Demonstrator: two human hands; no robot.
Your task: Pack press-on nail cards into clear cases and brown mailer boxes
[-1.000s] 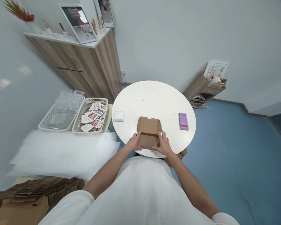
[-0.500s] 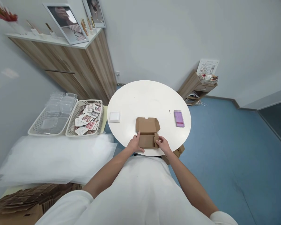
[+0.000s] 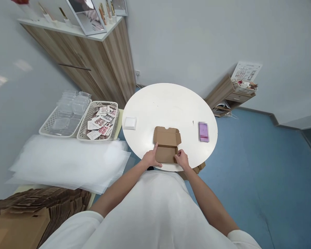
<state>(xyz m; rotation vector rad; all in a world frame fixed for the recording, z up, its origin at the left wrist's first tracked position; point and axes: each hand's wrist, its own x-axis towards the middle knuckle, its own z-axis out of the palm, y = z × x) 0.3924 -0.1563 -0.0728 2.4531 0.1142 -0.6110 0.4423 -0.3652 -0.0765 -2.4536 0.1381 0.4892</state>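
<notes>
A small brown cardboard box (image 3: 167,154) lies on the white round table (image 3: 168,103) near its front edge, its lid (image 3: 166,135) folded back away from me. My left hand (image 3: 150,158) grips the left side of the box, one finger reaching up along that wall and the thumb at the front corner. At the right end, my right hand (image 3: 182,159) has its fingers pressed round the side wall, where the end flap stands folded in. The inside of the box looks bare.
A white square packet (image 3: 130,123) lies at the table's left, a blurred purple pack (image 3: 203,132) at its right. Left of the table are a basket of printed cards (image 3: 98,121), a basket of clear plastic boxes (image 3: 64,117), white sheets (image 3: 67,159) and stacked flat cardboard (image 3: 41,214).
My right hand has pushed the box's right end flap down inside against the wall. My left hand keeps its hold on the left side. The whole view has shifted slightly.
</notes>
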